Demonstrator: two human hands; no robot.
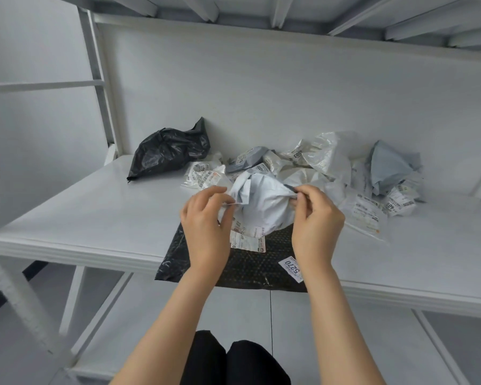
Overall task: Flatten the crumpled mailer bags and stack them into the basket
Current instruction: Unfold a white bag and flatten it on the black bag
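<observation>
We read "5270" on a white sticker (291, 268) at the near right corner of a flat black mailer (250, 266), which lies at the near edge of the white shelf (75, 218) and overhangs it slightly. A larger white shipping label (247, 241) sits on the same mailer, its print too small to read. Further back, a clear crumpled bag (311, 157) carries a tag ending in "003"; other labels in the pile show barcodes we cannot make out.

Our left hand (206, 220) and right hand (315, 220) reach forward, palms away, each pinching an edge of a crumpled pale grey mailer (264, 201) between thumb and fingertips, holding it just above the black one. A crumpled black bag (168, 152) lies far left, apart from the pile.
</observation>
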